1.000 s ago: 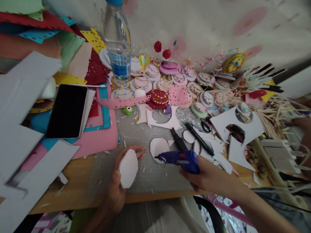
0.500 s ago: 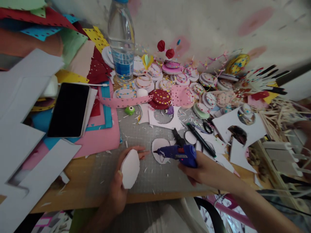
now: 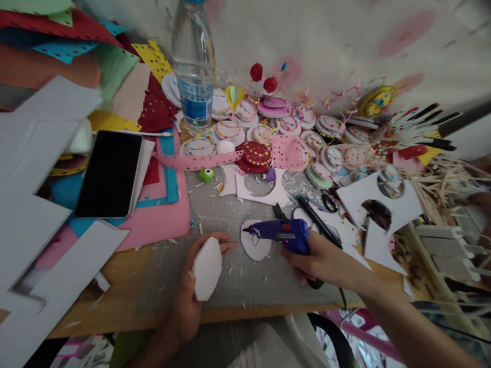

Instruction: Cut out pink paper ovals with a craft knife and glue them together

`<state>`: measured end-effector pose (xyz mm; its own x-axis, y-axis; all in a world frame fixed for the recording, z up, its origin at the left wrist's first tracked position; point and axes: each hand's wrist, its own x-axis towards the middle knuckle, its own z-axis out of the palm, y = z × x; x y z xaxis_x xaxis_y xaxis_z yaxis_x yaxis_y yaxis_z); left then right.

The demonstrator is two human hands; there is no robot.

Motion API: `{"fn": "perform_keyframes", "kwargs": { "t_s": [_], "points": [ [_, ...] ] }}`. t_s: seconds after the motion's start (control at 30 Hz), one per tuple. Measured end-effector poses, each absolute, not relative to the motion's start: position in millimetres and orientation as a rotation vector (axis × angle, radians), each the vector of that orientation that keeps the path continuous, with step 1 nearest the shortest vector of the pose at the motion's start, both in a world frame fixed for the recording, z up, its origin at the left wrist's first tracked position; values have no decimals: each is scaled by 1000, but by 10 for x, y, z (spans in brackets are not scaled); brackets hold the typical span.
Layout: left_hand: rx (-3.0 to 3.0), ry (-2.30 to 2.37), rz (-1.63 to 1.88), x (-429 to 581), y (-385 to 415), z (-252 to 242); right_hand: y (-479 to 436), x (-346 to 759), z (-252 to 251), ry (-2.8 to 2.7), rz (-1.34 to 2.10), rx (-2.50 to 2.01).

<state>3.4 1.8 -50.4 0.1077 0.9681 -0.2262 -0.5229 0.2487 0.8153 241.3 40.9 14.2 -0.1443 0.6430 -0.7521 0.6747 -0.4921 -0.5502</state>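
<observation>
Counter (image 3: pixel 123 299), grey mat (image 3: pixel 272 294) on top. Right hand (image 3: pixel 322 260): grip wrapped round blue glue gun (image 3: pixel 278 231). Left hand (image 3: pixel 187 296): grip closed on tilted white slab (image 3: pixel 207 268). From here, nozzle (image 3: pixel 246 230) over flat disc (image 3: pixel 258 249). Risk: loose shavings (image 3: pixel 230 269) beside could foul glue.

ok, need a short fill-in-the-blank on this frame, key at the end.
1. The glue gun is held in the person's ____ hand.
2. The left hand holds a cut piece that is ____ in colour.
3. The glue gun's nozzle points toward the person's ____ hand.
4. The label on the bottle is mainly ____.

Missing words: right; white; left; blue.
</observation>
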Motion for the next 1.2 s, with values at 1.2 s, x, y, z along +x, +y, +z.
{"fn": "perform_keyframes", "kwargs": {
  "t_s": [1.2],
  "points": [
    [631, 921, 1204, 44, 33, -492, 281, 2795, 274, 1447, -1963, 2301]
  ]
}}
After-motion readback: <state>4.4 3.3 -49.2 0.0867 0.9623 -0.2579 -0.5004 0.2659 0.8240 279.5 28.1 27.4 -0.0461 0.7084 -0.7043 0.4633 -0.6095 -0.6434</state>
